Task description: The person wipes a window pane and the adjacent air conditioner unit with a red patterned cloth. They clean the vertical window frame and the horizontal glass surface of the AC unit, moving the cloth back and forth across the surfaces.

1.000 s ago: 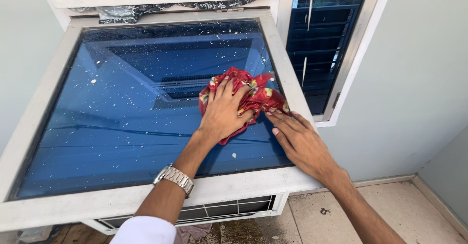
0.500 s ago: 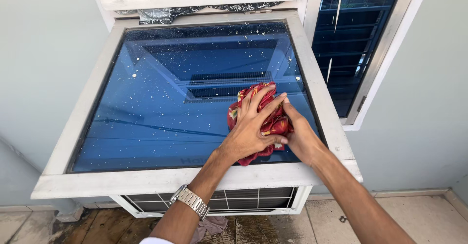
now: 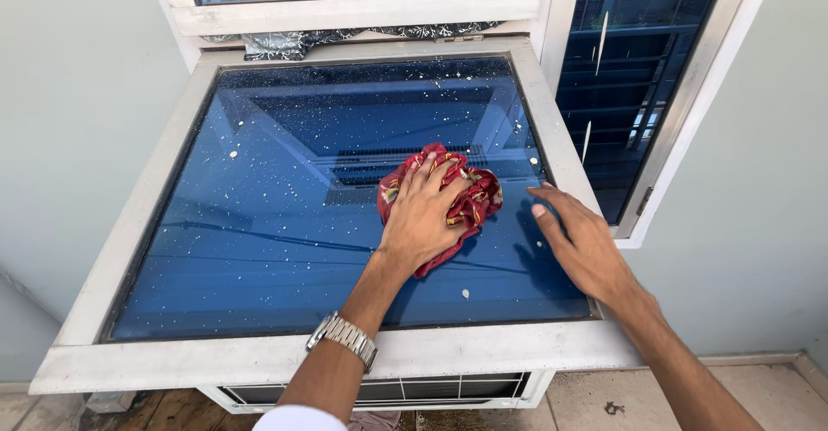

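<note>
While white specks are scattered over nearly the whole blue glass, the wiping of this pane reads as early to midway, judged from how the surface lies.

Item 1, window frame point(image 3: 129, 224): white, hinged open and tilted outward toward the viewer; its paint looks dull and marked along the lower rail.

Item 2, glass pane point(image 3: 259, 207): tinted blue and reflective. The left half carries many white spots, one larger blob near the upper left and a fine dusting along the top edge. No part of it looks fully clear, so most of the surface seems left to do.

Item 3, wristwatch point(image 3: 343, 340): metal band, worn on the left forearm above the lower rail.

Item 4, left hand point(image 3: 423, 215): palm down, fingers spread, pressing flat on the cloth; grip loose and splayed, bearing down and not clenched.

Item 5, red cloth point(image 3: 470, 200): crumpled, patterned with pale motifs, lying on the glass right of centre under the left hand. One white speck sits just below it, near the bottom edge.

Item 6, right hand point(image 3: 582, 246): open and empty, fingers extended, resting on the glass near the right rail, just beside the cloth but apart from it.

Item 7, second window point(image 3: 621, 95): dark, to the right, with louvre-like reflections.
</note>
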